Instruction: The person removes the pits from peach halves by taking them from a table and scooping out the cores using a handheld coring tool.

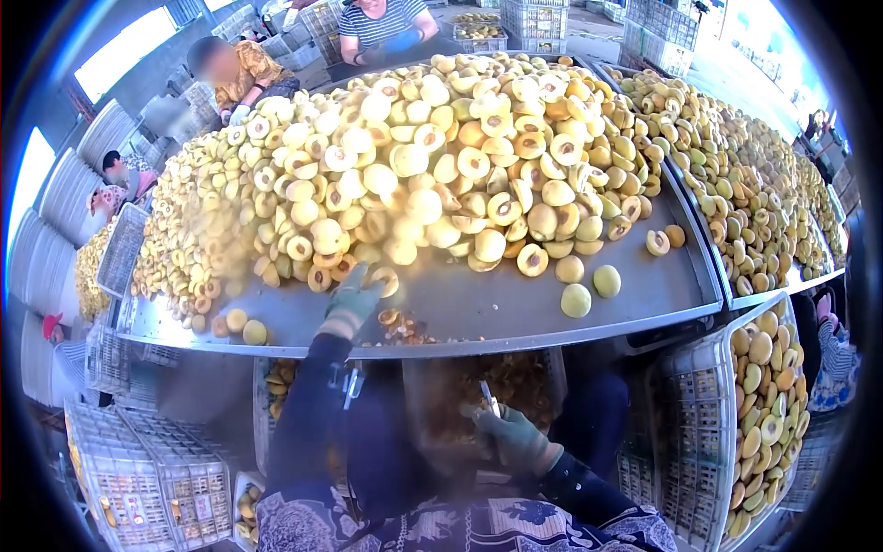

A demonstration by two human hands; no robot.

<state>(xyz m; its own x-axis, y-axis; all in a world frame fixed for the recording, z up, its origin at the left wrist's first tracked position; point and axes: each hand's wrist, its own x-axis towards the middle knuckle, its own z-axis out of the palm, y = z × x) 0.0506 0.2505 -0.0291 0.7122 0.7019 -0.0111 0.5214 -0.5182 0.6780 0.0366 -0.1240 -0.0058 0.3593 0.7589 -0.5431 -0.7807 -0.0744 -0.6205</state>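
Observation:
My left hand (352, 301), in a grey-green glove, reaches over the table's near edge to the front of a big heap of yellow stone fruit (423, 156), many cut in half. Its fingers are apart beside a fruit half (385, 281); I cannot tell if they touch it. Lower down, before my lap, my gloved right hand (517, 438) is closed round a small knife-like metal tool (489, 397), tip pointing up. Beneath that tool stands a crate (416, 391) with brownish bits in it. A little pile of brown scraps (405, 328) lies near my left hand.
The metal table (515, 308) has a raised rim; two whole fruits (590, 292) sit near it. A fruit-filled crate (699, 432) stands at right, stacked crates (147, 474) at left. Across the heap work two people (386, 28). Another heap (736, 166) covers the right-hand table.

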